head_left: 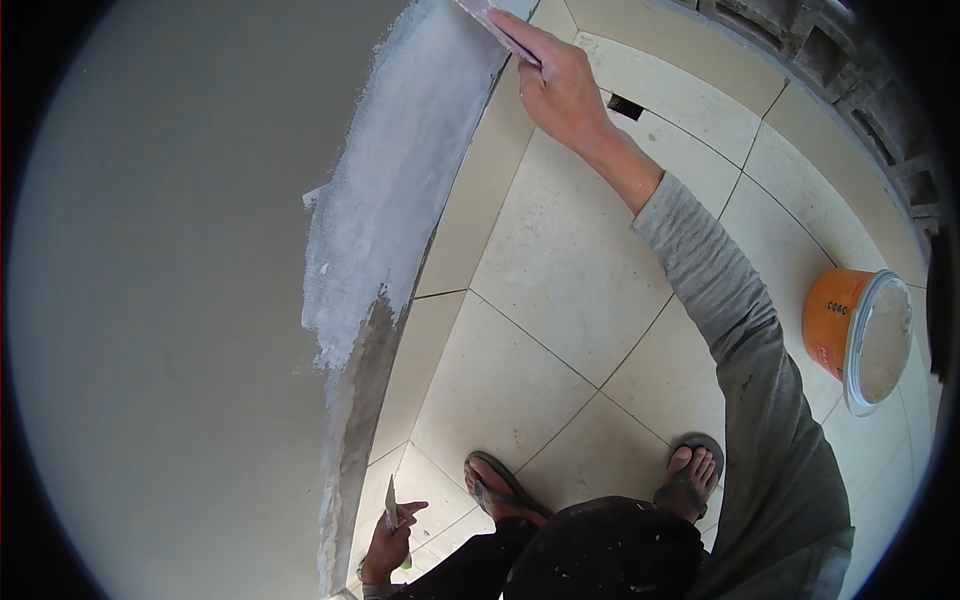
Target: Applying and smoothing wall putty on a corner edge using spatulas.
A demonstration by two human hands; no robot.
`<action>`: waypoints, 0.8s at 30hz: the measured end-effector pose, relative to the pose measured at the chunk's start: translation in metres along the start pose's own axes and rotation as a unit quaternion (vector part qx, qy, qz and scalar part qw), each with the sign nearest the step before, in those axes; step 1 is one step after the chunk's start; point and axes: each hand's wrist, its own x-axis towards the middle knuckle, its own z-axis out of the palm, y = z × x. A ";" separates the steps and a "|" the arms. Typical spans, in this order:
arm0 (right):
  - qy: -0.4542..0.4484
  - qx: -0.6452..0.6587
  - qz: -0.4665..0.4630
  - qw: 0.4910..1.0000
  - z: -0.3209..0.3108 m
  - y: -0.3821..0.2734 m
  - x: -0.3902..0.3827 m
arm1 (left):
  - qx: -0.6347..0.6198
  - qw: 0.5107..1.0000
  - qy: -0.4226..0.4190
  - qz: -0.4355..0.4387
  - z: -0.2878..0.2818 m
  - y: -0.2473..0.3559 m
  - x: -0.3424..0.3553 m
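My right hand (568,92) reaches far forward, closed around a broad flat filling knife (505,35). Its blade, which runs out of view at the top edge, lies against the upper end of a wet white plaster strip (385,200). This strip covers the lower edge of the grey wall (190,260), just above the tile skirting (475,210). Down at the lower left, near the wall, my left hand (388,548) is closed on a small putty knife (391,497) with its blade pointing up. Part of its handle is hidden by the fingers.
An orange bucket (832,320) with pale paste inside stands on the tiled floor (560,230) at the right. A small dark drain opening (626,106) is near the far skirting. Openwork blocks (825,55) line the far right. My sandalled feet (690,470) stand below.
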 end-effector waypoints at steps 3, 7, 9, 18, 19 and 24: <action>-0.013 0.029 -0.101 0.994 0.012 -0.014 -0.040 | 0.017 1.000 -0.011 0.016 -0.002 -0.001 0.008; -0.140 0.041 -0.082 0.986 0.012 -0.034 -0.101 | 0.020 0.999 -0.017 0.024 -0.001 0.008 0.018; -0.139 0.003 -0.144 0.980 0.005 -0.026 -0.109 | 0.021 0.999 -0.016 0.034 0.000 0.012 0.019; -0.039 -0.161 -0.328 0.930 0.016 0.043 -0.038 | 0.013 0.999 -0.014 0.028 -0.001 0.003 0.010; -0.043 -0.158 -0.327 0.931 0.023 0.049 -0.041 | 0.005 1.000 -0.013 0.019 0.000 0.007 0.008; -0.109 -0.106 -0.269 0.951 0.017 0.061 -0.080 | 0.015 0.999 -0.014 0.030 -0.003 0.001 0.015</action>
